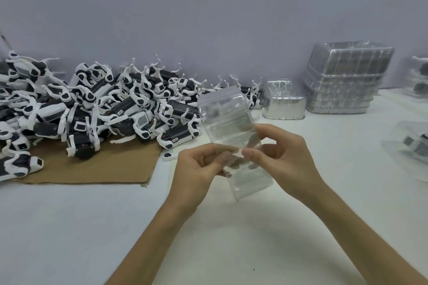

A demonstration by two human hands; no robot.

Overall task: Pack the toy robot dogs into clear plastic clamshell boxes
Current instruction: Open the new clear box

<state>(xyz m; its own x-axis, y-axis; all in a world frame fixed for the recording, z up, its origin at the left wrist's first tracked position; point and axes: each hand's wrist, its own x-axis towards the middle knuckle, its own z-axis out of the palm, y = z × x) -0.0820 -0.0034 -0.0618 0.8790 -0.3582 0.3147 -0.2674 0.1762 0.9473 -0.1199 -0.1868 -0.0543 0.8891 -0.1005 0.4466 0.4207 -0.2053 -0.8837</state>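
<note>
Head view: over the middle of the white worktop (69,227) both hands hold one clear clamshell box (228,120), empty and swung open; the left hand (196,166) pinches it near the fold with curled fingers; the right hand (278,152) pinches the same part from the other side; toy robot dogs (97,104) lie heaped along the far left edge, partly on cardboard (104,166); a stack of empty boxes (345,81) stands at the far right; labels on the dogs are too small to read.

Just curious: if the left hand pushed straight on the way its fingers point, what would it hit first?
The clear clamshell box that the left hand itself pinches; just beyond, probably the right hand, though depth is unclear.
</note>
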